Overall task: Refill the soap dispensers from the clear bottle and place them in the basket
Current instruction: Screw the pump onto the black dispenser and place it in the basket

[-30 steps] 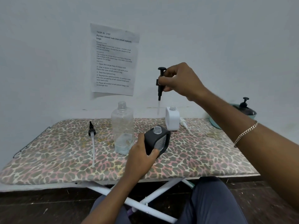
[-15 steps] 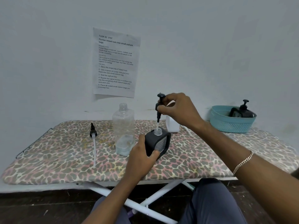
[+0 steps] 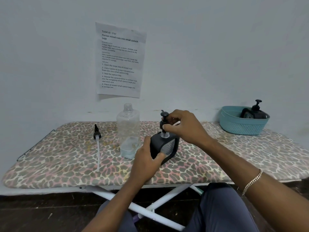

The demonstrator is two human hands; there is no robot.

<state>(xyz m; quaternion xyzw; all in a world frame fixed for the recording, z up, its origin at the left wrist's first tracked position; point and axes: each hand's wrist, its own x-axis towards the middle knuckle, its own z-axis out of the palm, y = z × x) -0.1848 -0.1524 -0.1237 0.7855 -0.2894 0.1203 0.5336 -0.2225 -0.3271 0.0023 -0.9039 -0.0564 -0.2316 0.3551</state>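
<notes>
My left hand (image 3: 147,162) grips a black square soap dispenser (image 3: 167,146) standing on the board. My right hand (image 3: 182,127) pinches its black pump head (image 3: 163,121), whose tube is down inside the dispenser's threaded neck. The clear bottle (image 3: 128,131) stands uncapped just left of the dispenser, with a little pale liquid at its bottom. The teal basket (image 3: 240,126) sits at the back right and holds another black dispenser (image 3: 254,113). A white dispenser seen earlier is hidden behind my right hand.
A loose black pump with a long white tube (image 3: 97,139) lies on the leopard-print ironing board (image 3: 66,156) to the left. A printed sheet (image 3: 119,60) hangs on the wall. The board's white legs (image 3: 150,208) and my knees are below.
My right hand came down with the pump and pushed its tube into the black dispenser's neck. My left hand kept hold of the dispenser. The view shifted, bringing the basket fully into sight.
</notes>
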